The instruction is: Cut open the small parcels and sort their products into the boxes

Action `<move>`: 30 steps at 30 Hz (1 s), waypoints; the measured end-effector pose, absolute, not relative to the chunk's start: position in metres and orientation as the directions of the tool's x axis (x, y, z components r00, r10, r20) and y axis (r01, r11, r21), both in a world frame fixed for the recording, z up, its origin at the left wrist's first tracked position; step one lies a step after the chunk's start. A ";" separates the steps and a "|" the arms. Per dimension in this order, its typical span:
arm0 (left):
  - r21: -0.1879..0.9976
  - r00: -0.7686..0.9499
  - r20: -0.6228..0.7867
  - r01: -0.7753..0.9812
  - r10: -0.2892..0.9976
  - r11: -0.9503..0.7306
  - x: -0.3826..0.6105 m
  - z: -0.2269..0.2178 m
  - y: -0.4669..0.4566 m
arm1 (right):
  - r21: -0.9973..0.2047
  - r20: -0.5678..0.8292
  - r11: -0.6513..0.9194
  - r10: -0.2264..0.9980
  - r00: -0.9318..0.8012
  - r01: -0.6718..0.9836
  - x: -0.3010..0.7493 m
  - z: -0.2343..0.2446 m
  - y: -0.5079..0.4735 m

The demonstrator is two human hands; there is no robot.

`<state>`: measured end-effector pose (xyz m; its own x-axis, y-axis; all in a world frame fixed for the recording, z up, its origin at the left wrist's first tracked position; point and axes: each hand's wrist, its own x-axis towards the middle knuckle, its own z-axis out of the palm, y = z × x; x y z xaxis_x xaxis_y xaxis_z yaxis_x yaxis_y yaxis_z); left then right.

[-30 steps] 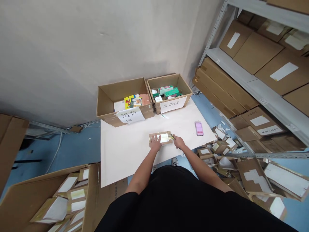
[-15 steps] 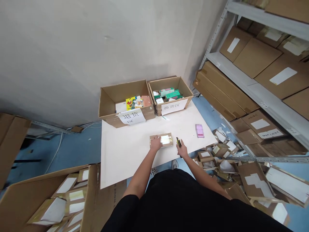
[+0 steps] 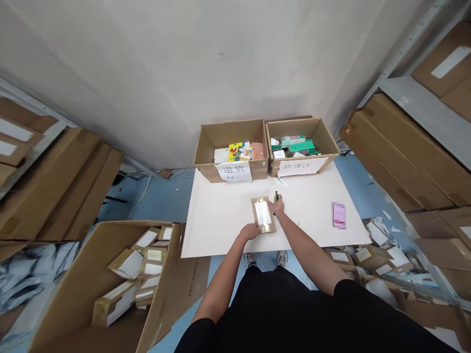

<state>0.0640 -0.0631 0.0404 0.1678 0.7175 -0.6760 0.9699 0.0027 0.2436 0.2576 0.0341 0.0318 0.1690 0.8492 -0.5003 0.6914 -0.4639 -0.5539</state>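
A small taped cardboard box (image 3: 273, 227) with a white label lies on the white table (image 3: 217, 211), its long side pointing away from me. My left hand (image 3: 250, 231) grips its near left corner, fingers closed on the edge. At the far right edge of the box, my right hand (image 3: 277, 206) is wrapped round a yellow and black utility knife (image 3: 276, 195), which points away from me. The fingers of this hand also touch the box's side. Whether the blade is out is too small to tell.
Two open cartons with handwritten paper signs, a left one (image 3: 206, 171) with booklets and a right one (image 3: 326, 166) with green boxes, stand at the back. A blurred pink item (image 3: 339, 215) lies at right. A big carton (image 3: 99, 255) of parcels stands at left; shelves flank the table.
The box has been turned from crosswise to lengthwise. My left hand has gone from its top to the near corner, and my right hand with the knife now meets its right side. My view has swung left.
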 end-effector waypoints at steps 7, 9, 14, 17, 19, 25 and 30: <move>0.299 0.368 -0.470 0.922 0.802 -0.248 0.071 0.047 -0.035 | -0.537 -0.496 -0.553 0.818 0.292 0.637 0.281 0.009 -0.021; 0.298 0.454 -0.494 0.890 0.742 -0.346 0.076 0.042 -0.024 | -0.514 -0.525 -0.578 0.796 0.300 0.633 0.286 -0.008 -0.061; 0.229 0.315 -0.571 0.948 0.758 -0.221 0.087 0.021 -0.027 | -0.568 -0.584 -0.624 0.765 0.272 0.537 0.284 -0.036 -0.095; 0.135 0.064 -0.599 0.991 0.798 0.022 0.095 0.013 -0.037 | -0.615 -0.585 -0.684 0.730 0.354 0.393 0.281 -0.029 -0.051; 0.096 -0.026 -0.597 0.990 0.802 0.104 0.098 0.012 -0.040 | -0.655 -0.565 -0.680 0.730 0.385 0.328 0.279 -0.020 -0.016; 0.208 0.058 -0.425 0.977 0.903 0.035 0.092 0.009 -0.038 | -0.790 -0.508 -0.563 0.823 0.254 0.244 0.291 -0.005 0.009; 0.250 0.151 -0.517 0.968 0.843 -0.019 0.087 -0.011 -0.040 | -0.756 -0.520 -0.528 0.843 0.137 0.387 0.317 -0.001 -0.034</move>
<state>0.0866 -0.0397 -0.0112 0.1505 0.8429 -0.5166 0.9679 -0.0193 0.2505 0.3167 -0.0341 -0.0008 0.1370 0.8434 -0.5195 0.3872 -0.5283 -0.7556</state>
